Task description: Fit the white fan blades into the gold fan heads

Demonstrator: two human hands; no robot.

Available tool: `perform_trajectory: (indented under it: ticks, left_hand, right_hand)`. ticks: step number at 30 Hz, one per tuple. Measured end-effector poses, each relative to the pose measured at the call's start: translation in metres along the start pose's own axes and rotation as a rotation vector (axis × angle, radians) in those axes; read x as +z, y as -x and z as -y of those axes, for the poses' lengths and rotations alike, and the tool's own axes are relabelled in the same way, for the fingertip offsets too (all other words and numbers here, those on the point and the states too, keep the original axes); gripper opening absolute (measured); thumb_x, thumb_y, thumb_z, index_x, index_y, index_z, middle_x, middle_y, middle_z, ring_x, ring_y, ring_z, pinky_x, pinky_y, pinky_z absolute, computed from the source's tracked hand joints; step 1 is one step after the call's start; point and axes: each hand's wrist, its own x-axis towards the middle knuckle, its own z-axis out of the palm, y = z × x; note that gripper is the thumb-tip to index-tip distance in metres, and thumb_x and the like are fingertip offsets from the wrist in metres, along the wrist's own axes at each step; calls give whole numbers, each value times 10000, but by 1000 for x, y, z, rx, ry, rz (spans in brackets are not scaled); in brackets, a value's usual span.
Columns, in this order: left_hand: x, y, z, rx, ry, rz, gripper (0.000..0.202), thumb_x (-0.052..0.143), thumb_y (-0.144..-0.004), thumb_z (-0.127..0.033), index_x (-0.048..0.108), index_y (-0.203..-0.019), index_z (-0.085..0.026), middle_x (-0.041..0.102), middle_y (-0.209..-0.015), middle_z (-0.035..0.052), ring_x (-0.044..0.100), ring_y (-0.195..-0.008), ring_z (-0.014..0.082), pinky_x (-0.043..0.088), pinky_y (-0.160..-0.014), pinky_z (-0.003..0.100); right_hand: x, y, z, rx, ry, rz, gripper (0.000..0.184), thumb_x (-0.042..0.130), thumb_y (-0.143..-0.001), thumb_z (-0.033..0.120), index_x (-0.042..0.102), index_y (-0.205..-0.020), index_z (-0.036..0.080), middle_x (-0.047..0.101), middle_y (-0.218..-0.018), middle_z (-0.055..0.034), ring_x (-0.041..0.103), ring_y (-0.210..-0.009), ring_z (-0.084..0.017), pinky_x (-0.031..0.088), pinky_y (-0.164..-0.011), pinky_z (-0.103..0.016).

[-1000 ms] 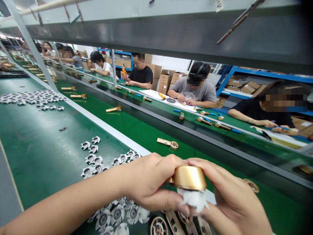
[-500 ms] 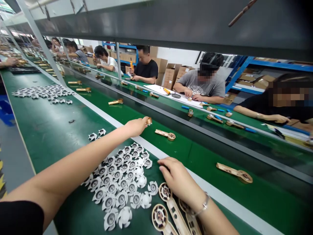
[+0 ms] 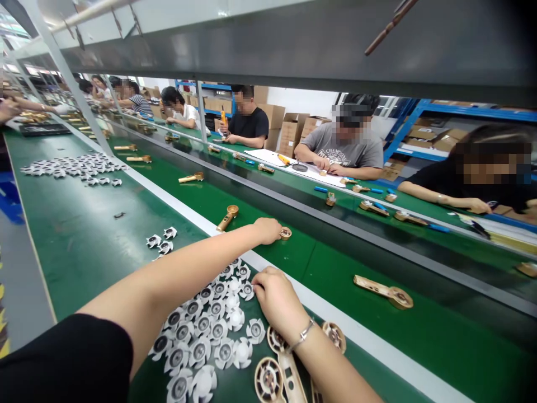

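White plastic impeller (image 3: 247, 290) at the edge of the pile, lower centre of frame, touched by right hand (image 3: 274, 298), left hand (image 3: 266, 230) on small gold round part (image 3: 286, 233) at centre, on green surface (image 3: 71, 240), can't tell if either grip is clamped.

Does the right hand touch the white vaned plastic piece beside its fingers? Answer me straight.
Touching. The head view shows the fingertips of the right hand resting on the edge of the white vaned plastic piece.

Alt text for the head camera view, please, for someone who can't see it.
A person's left hand reaches across a green conveyor belt to a small round gold part, while the right hand rests at a heap of white finned parts. Co-workers sit along the far side.
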Motion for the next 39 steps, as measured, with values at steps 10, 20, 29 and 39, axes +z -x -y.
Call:
perform_trajectory:
  ticks: [10, 20, 29, 39]
  left_hand:
    - [-32, 118, -3, 89, 452, -185, 363, 452, -978, -417, 421, -1275, -210, 650, -926, 9, 640, -694, 135, 470, -591, 223]
    - [-32, 162, -28, 208, 677, -192, 594, 504, -942, -293, 273, -1484, -374, 605, -807, -37, 561, -635, 134, 407, -591, 215]
    - [-35, 165, -38, 250, 514, -205, 550, 446, -948, -236, 292, -1474, -267, 629, -763, -15, 600, -617, 156, 397, -582, 228]
    - [-25, 158, -32, 306, 333, -276, 706, 606, -897, -517, 317, -1478, -237, 713, -874, 21, 671, -661, 192, 416, -578, 233]
  right_hand:
    - [-78, 37, 7, 179, -160, -174, 105, 498, -846, 197, 524, -746, 215, 607, -608, 21, 592, -575, -157, 395, -559, -253]
    - [-94, 48, 22, 173, -431, -399, 71, 543, -861, 296, 540, -854, 225, 591, -599, 51, 579, -516, -133, 403, -483, -228]
    - [-92, 47, 24, 208, -577, -458, 110, 586, -850, 295, 510, -889, 226, 593, -574, 43, 582, -502, -130, 413, -463, -209]
    - [-89, 39, 18, 376, -1102, -267, 334, 580, -731, 220, 371, -992, 235, 544, -473, 94, 477, -420, -101, 393, -476, -203]
